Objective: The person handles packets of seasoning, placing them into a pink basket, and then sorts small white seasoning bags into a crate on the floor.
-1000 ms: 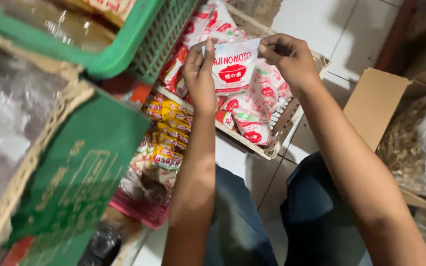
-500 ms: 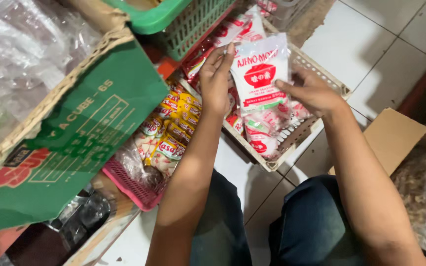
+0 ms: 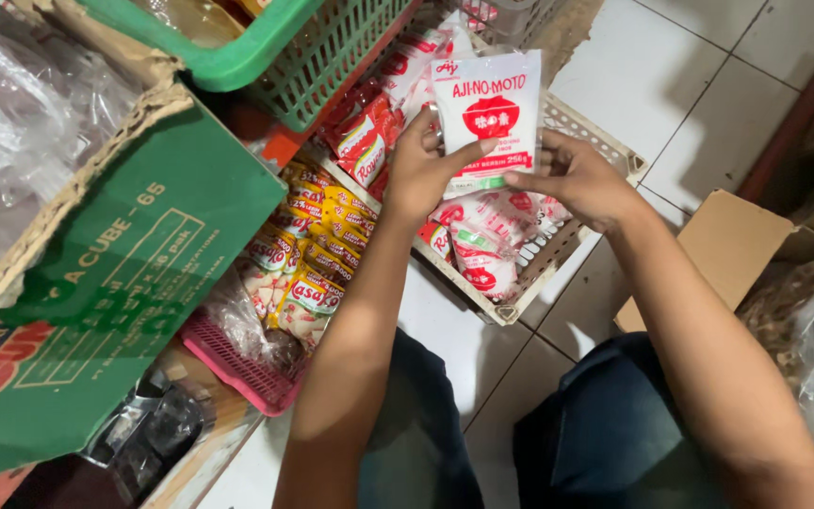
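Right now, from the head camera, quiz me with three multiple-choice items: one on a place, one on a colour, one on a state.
1. Where is the white plastic packet with the red emblem?
A. on the tile floor
B. held above the cream slotted plastic basket
C. inside the green cardboard box

2. What colour is the low mesh tray under the yellow sachets?
A. pink
B. blue
C. black

3. How is the packet held?
A. left hand only
B. right hand only
C. both hands

Answers: 1 B, the packet is in the air over the basket; 2 A, its rim shows pink; 3 C, fingers of each hand grip its lower edge.
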